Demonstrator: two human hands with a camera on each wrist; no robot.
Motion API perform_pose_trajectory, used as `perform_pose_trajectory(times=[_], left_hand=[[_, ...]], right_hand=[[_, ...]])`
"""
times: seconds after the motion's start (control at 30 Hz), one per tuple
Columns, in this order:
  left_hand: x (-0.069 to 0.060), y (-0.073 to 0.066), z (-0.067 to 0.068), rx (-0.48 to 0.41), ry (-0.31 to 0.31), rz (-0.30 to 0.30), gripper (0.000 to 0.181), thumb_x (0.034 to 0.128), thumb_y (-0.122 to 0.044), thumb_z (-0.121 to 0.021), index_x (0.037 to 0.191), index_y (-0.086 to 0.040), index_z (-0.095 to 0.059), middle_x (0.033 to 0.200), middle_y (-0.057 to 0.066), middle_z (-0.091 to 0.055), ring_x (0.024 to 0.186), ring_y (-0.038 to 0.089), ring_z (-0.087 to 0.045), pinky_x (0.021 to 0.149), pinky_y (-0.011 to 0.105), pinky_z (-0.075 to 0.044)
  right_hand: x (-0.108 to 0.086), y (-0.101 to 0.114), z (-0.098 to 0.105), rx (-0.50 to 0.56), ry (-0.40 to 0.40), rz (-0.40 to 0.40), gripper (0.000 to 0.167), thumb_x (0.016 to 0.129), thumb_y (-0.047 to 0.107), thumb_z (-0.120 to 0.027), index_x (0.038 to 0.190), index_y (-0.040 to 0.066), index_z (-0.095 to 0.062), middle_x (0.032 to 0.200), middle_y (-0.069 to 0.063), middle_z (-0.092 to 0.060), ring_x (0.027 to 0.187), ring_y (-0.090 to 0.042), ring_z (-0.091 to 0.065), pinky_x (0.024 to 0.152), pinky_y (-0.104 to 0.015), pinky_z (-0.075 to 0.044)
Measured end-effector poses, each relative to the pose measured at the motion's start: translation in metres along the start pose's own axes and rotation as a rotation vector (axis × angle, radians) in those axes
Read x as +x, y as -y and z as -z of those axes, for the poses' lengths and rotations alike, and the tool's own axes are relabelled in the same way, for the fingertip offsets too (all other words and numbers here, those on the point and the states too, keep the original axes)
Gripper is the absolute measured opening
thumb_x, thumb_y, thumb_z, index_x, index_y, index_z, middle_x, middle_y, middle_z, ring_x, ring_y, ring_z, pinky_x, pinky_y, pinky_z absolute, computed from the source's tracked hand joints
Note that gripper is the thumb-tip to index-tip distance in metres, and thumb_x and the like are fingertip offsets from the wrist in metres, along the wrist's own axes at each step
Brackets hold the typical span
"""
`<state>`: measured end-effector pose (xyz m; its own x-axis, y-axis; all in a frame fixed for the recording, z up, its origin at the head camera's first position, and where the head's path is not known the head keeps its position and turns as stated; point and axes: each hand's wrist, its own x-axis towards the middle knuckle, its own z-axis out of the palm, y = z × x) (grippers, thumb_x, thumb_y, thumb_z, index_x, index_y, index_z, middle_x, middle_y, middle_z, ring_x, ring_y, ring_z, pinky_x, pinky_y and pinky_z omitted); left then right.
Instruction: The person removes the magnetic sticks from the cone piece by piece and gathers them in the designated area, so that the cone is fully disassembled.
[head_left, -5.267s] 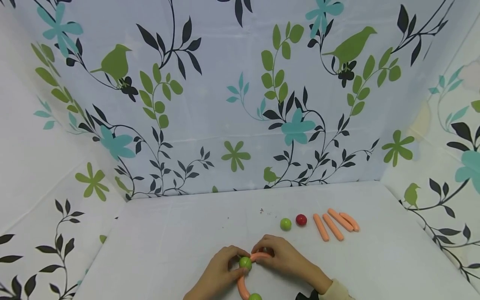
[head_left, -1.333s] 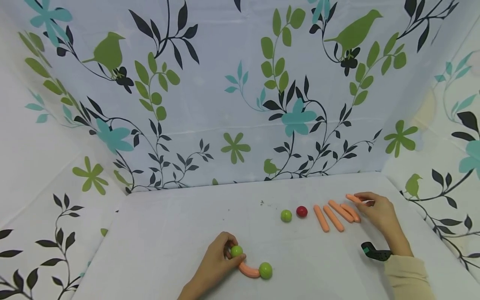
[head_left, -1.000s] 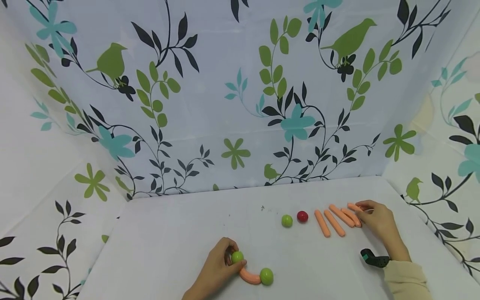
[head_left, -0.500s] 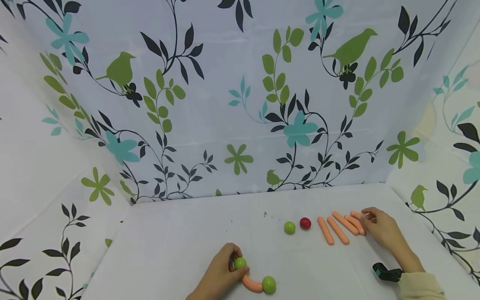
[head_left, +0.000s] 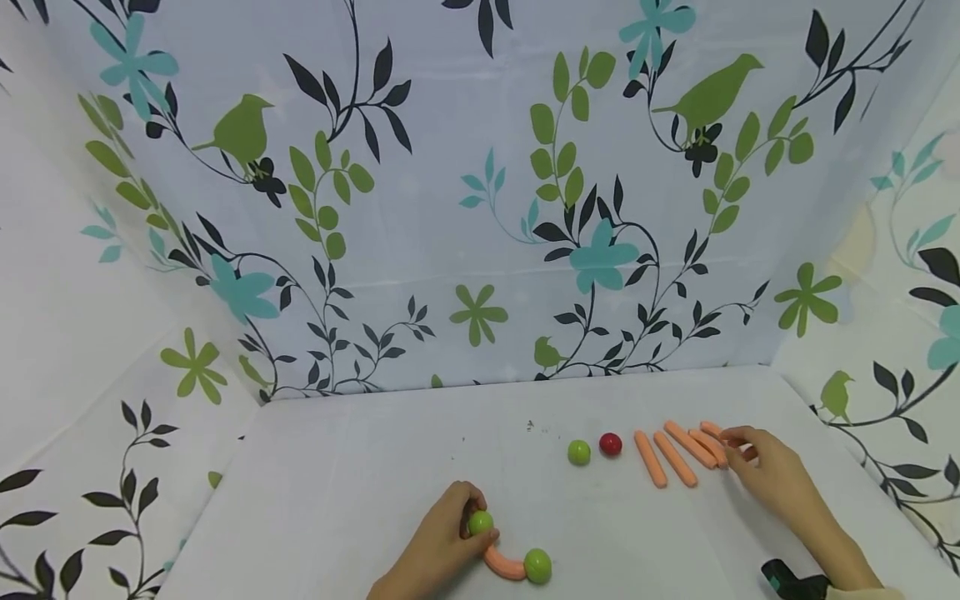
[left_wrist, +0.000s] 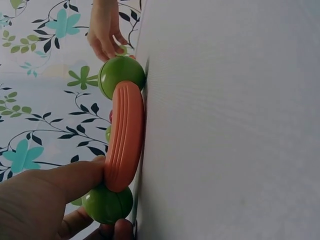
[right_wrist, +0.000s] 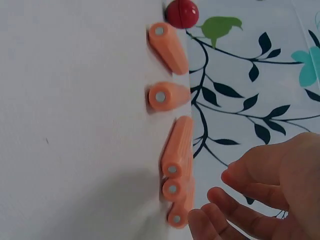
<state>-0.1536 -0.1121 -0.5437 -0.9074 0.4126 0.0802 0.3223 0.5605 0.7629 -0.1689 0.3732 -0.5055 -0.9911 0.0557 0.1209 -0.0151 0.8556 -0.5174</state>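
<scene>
My left hand (head_left: 438,537) pinches a green ball (head_left: 481,522) between thumb and fingers. A curved orange stick (head_left: 504,567), grooved along its length in the left wrist view, joins that ball to a second green ball (head_left: 537,566). At the right, my right hand (head_left: 776,475) hovers beside several orange sticks, its fingers loosely bent and holding nothing. Two straight sticks (head_left: 676,459) lie apart there; a third straight stick (head_left: 691,444) lies close to two curved sticks (head_left: 708,447). Silvery round tips show on the orange sticks (right_wrist: 172,189) in the right wrist view.
A loose green ball (head_left: 578,452) and a red ball (head_left: 611,444) lie left of the orange sticks on the white tabletop (head_left: 360,467). Patterned cloth (head_left: 420,208) hangs behind and along both sides. A black strap device (head_left: 795,579) sits at the right wrist.
My right hand took a curved stick from the ball in my left hand, carried it right, set it beside the other sticks and let go. It has since drawn back slightly.
</scene>
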Motion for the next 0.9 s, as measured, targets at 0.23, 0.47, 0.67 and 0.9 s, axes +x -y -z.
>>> perform_pose_trajectory(times=[0.23, 0.47, 0.67, 0.9], left_hand=[[0.002, -0.002, -0.002, -0.004, 0.046, 0.022, 0.033, 0.0929, -0.037, -0.078, 0.112, -0.02, -0.056, 0.1, -0.007, -0.053, 0.082, 0.001, -0.049, 0.07, 0.019, -0.046], [0.005, -0.003, 0.0, 0.012, 0.043, 0.02, 0.032, 0.0941, -0.036, -0.077, 0.114, -0.018, -0.059, 0.106, -0.006, -0.055, 0.084, 0.002, -0.049, 0.07, 0.019, -0.045], [0.0, -0.005, 0.002, 0.03, 0.046, 0.026, 0.033, 0.0957, -0.035, -0.075, 0.12, -0.017, -0.061, 0.111, -0.005, -0.055, 0.089, 0.002, -0.049, 0.075, 0.02, -0.046], [-0.007, -0.012, 0.005, 0.128, 0.034, -0.017, 0.032, 0.097, -0.033, -0.073, 0.123, -0.018, -0.063, 0.121, -0.004, -0.055, 0.101, 0.008, -0.046, 0.083, 0.024, -0.046]], right_hand=[[-0.032, 0.016, -0.009, 0.009, -0.067, 0.06, 0.026, 0.097, 0.008, -0.069, 0.121, 0.0, -0.069, 0.112, -0.015, -0.073, 0.089, -0.012, -0.064, 0.063, -0.024, -0.05], [-0.053, 0.041, -0.019, 0.1, -0.047, 0.106, 0.025, 0.096, 0.007, -0.071, 0.12, 0.011, -0.07, 0.113, -0.004, -0.074, 0.084, 0.009, -0.052, 0.067, -0.022, -0.053], [-0.062, 0.059, -0.035, 0.28, 0.109, 0.152, 0.024, 0.101, 0.015, -0.069, 0.125, 0.017, -0.068, 0.116, 0.001, -0.071, 0.091, 0.004, -0.054, 0.074, -0.021, -0.055], [-0.064, 0.068, -0.051, 0.491, 0.332, 0.335, 0.026, 0.107, 0.018, -0.06, 0.132, 0.01, -0.063, 0.126, -0.011, -0.068, 0.105, 0.0, -0.062, 0.084, -0.019, -0.057]])
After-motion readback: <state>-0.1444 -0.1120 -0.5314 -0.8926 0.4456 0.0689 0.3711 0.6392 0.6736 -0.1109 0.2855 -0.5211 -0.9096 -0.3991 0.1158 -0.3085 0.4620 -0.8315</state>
